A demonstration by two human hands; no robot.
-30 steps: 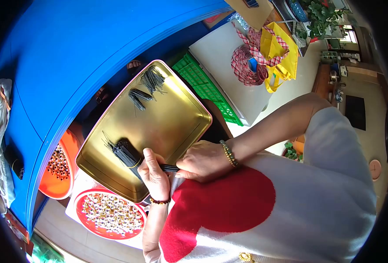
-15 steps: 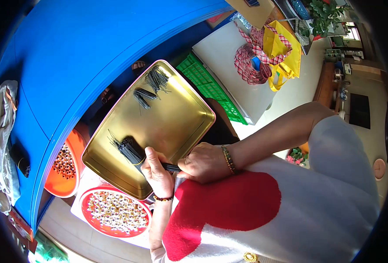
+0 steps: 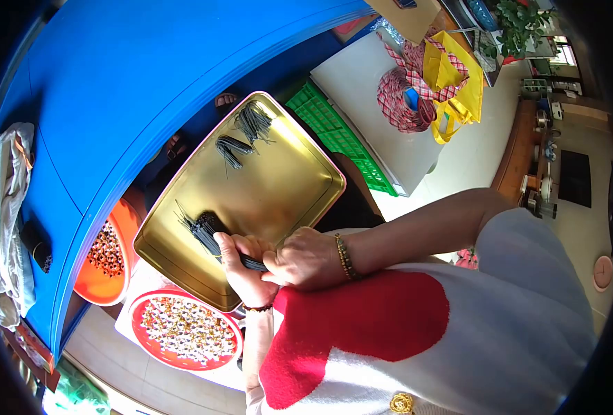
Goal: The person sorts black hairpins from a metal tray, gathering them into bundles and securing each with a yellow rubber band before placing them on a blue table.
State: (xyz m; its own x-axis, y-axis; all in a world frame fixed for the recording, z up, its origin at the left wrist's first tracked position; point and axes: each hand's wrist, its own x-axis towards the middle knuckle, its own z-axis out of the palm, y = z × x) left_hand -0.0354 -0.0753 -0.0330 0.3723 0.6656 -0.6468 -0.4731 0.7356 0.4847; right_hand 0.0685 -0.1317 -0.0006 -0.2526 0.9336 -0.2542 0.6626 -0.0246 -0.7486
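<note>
A bundle of thin black strands (image 3: 206, 227), with a thin yellowish band around it, slants over the near part of a gold metal tray (image 3: 279, 181). My left hand (image 3: 245, 268) is closed round the bundle's lower part, thumb along it. Dark strands (image 3: 254, 264) bridge the short gap to my right hand (image 3: 299, 257), which is closed on their end in a fist. Palm and fingers hide how the strands are held. Two smaller black strand bundles, one bent (image 3: 232, 149) and one fanned out (image 3: 253, 122), lie at the tray's far end.
A red basin (image 3: 139, 325) of shiny beads and an orange basin (image 3: 79, 282) of reddish-brown ones stand beside the tray. A blue table (image 3: 133, 83) runs along the far side. A green crate (image 3: 341, 138), rolls of plaid ribbon (image 3: 396, 104) and a yellow bag (image 3: 469, 97) are beyond.
My left hand has moved up over the bundle's lower part, and my right hand has shifted slightly left, closer to it. The whole view has shifted a little.
</note>
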